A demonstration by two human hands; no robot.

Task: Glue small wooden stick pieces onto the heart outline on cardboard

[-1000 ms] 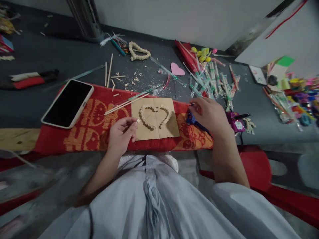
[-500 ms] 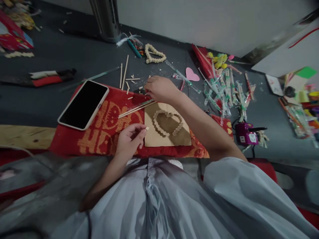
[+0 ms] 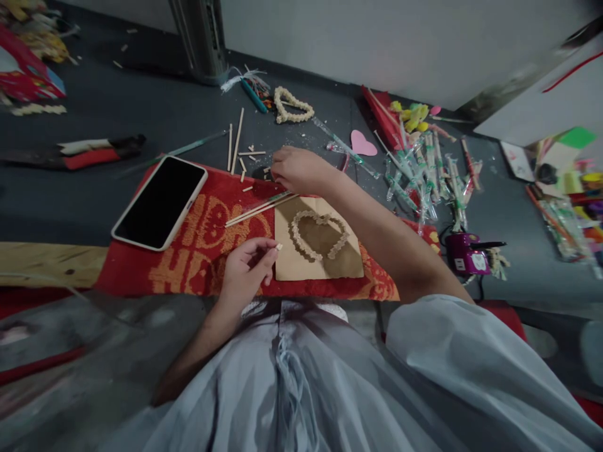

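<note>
Pale piece (image 3: pixel 279 247) in left grip (image 3: pixel 247 269)

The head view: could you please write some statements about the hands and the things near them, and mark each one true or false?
1. The left hand pinches a small pale piece. True.
2. The heart outline on the brown paper is completely closed. False: it has a gap at the bottom.
3. The phone lies left of the left hand. True.
4. The right hand rests on the phone. False: it is near the short stick pieces.
5. The pink heart lies right of the right hand. True.
</note>
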